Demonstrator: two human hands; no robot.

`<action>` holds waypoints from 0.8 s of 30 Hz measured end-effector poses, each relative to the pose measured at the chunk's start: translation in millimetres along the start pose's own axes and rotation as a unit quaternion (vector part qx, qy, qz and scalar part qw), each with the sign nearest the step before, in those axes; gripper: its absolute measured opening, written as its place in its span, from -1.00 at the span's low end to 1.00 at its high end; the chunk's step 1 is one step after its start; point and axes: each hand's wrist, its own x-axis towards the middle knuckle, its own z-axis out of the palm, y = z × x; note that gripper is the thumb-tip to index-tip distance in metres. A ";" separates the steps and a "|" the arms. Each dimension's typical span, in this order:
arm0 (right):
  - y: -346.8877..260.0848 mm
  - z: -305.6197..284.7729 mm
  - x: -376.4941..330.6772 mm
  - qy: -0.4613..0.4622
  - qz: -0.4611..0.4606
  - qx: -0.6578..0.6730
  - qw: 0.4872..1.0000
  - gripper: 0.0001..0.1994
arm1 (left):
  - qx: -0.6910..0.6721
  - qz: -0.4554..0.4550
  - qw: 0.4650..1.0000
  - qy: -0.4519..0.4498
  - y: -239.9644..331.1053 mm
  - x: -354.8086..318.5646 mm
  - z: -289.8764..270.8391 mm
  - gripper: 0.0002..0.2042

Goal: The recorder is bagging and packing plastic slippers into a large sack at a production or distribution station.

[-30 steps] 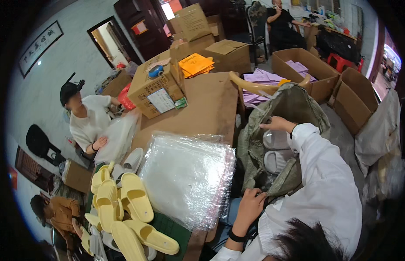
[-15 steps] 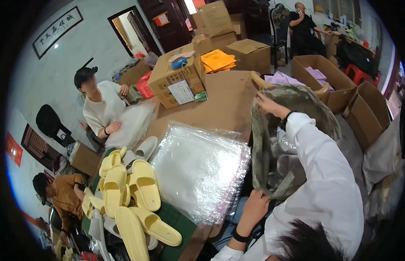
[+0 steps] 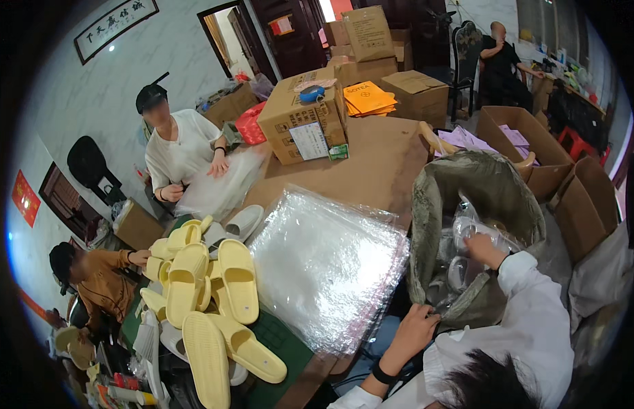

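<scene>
A grey-green woven sack point(image 3: 433, 198) gapes open at the right of the table, with grey slippers in clear plastic bags inside. My right hand point(image 3: 486, 249) reaches into it, its fingers closed on a bagged grey slipper point(image 3: 472, 232); the fingertips are partly hidden. My left hand point(image 3: 414, 328) is closed on the near rim of the sack. Left of the sack, a stack of clear plastic bags point(image 3: 324, 266) lies on the table. Beyond it is a pile of yellow slippers point(image 3: 238, 283), with some grey ones among them.
A large carton point(image 3: 283, 129) and orange packets point(image 3: 365, 99) sit on the table's far part point(image 3: 385, 146). Open cartons point(image 3: 528, 146) stand right of the sack. One co-worker point(image 3: 184, 146) handles clear bags across the table; another point(image 3: 102, 279) is at the far left.
My right hand has moved from the sack's far rim down onto the bagged slippers inside. My left hand stays at the near rim. The view has shifted slightly.
</scene>
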 end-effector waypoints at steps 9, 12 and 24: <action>-29.6 -20.1 34.2 -0.233 -0.151 0.110 0.954 -0.79 | 0.025 -0.025 0.999 0.023 -4.4 -6.8 -1.2 -0.85; -16.9 -4.0 23.7 -0.258 -0.142 0.081 0.952 -0.73 | 0.018 -0.006 1.000 0.007 -9.6 -7.2 8.8 -0.88; -18.5 62.6 -22.5 -0.141 -0.220 -0.109 0.959 -0.82 | 0.028 -0.022 0.999 0.010 -11.6 -10.8 18.3 -0.90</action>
